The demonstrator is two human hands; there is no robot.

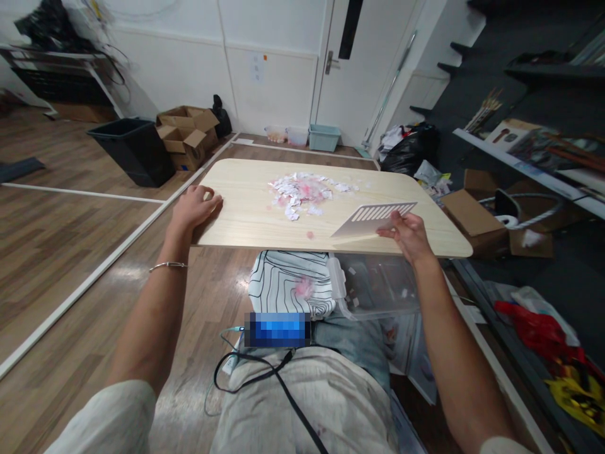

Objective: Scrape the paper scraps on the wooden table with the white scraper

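My right hand point(410, 238) is closed on a thin, flat, pale scraper-like sheet point(362, 222) with a row of slots along its upper side. The sheet leans over the wooden tabletop point(241, 227), its lower left corner close to the surface. My left hand point(193, 207) lies at the table's left edge, its fingers bent and closed on that edge; the finger undersides are hidden. Between my hands, toward the far side, a loose heap of torn white paper scraps point(302, 192) has pink stains or powder in its middle. A small pinkish spot point(310, 235) marks the wood near the front edge.
Under the table's front edge are a line-patterned cushion or cloth point(274, 284) and a clear plastic box point(378, 287). A black bin point(135, 151) and cardboard boxes point(189, 135) stand at the left. Shelves point(529, 170) and an open carton point(477, 214) flank the right side.
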